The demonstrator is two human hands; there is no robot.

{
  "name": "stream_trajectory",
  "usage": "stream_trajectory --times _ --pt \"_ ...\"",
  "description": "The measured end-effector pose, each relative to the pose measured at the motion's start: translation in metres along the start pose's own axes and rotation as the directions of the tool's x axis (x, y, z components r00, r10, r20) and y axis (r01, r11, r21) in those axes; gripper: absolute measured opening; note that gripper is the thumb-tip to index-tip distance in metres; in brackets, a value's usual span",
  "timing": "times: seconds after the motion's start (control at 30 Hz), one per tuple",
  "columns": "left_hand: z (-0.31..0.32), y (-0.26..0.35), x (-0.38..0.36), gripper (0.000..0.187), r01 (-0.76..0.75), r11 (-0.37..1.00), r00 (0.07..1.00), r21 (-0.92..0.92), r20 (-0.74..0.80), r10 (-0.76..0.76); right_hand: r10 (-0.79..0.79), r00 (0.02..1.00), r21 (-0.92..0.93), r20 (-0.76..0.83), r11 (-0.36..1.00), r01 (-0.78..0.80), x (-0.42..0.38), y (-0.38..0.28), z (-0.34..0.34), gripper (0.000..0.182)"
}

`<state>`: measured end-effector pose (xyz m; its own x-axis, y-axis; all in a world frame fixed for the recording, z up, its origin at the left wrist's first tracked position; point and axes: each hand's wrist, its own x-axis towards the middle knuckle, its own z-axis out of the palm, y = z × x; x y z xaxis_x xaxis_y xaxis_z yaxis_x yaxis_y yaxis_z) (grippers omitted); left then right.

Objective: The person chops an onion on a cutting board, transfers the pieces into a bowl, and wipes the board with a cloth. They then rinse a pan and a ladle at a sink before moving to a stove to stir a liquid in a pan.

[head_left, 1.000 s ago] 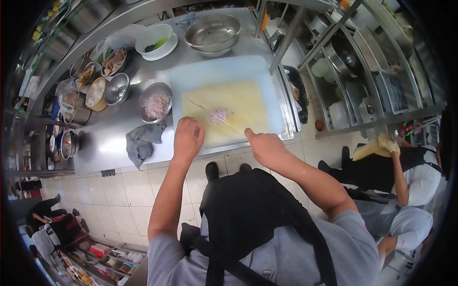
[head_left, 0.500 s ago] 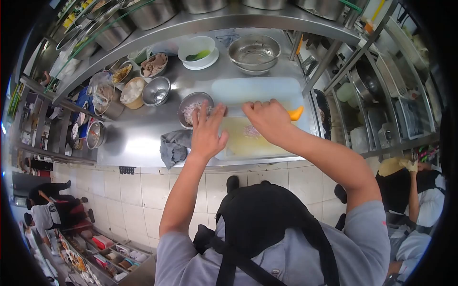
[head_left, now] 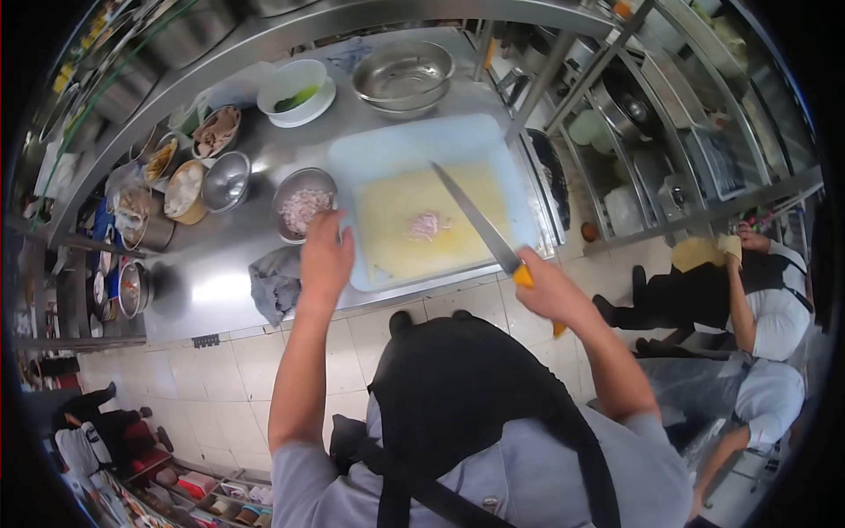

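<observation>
My right hand (head_left: 553,292) grips the yellow handle of a knife (head_left: 476,218), whose long blade slants up and left over the cutting board (head_left: 409,138). A small pile of chopped pinkish onion (head_left: 428,226) lies on the board's yellowed middle. My left hand (head_left: 326,261) is open, its fingertips at the near right rim of a steel bowl (head_left: 282,183). More chopped onion (head_left: 305,209) fills part of that bowl. A crumpled grey cloth (head_left: 275,283) rests just left of my left wrist.
Behind the board stand a wide steel bowl (head_left: 403,73) and a white bowl (head_left: 304,108) with something green inside. An empty-looking steel bowl (head_left: 226,182) and a tub (head_left: 185,198) stand farther left. A metal shelf (head_left: 352,19) spans the back; people work at right.
My right hand has swung the knife from lying across the board to a slant, drawing back toward my body. My left hand has lowered slightly at the onion bowl; the whole view has shifted.
</observation>
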<state>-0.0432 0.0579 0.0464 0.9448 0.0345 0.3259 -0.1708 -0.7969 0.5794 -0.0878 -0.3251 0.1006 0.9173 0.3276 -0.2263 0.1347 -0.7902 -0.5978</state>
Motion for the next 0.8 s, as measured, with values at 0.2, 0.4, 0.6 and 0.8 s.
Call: stream_trajectory --times 0.2,0.4,0.6,0.8 --pt "0.05 0.035 0.001 0.055 0.106 0.993 0.937 -0.042 0.338 -0.086 0.369 0.884 0.503 0.286 0.727 -0.466 -0.061 0.027 0.029 0.073" --pt "0.072 0.04 0.018 0.061 -0.041 0.996 0.915 0.074 0.404 0.008 0.273 0.913 0.61 0.302 0.681 -0.405 -0.04 0.02 0.052 0.086" --pt "0.083 0.048 0.023 0.058 -0.012 1.0 0.916 -0.001 0.402 0.011 0.218 0.912 0.538 0.348 0.75 -0.385 -0.011 0.003 0.054 0.083" --pt "0.086 0.058 0.02 0.058 0.046 0.996 0.929 -0.076 0.37 -0.015 0.157 0.908 0.46 0.389 0.82 -0.339 0.002 -0.018 0.053 0.083"
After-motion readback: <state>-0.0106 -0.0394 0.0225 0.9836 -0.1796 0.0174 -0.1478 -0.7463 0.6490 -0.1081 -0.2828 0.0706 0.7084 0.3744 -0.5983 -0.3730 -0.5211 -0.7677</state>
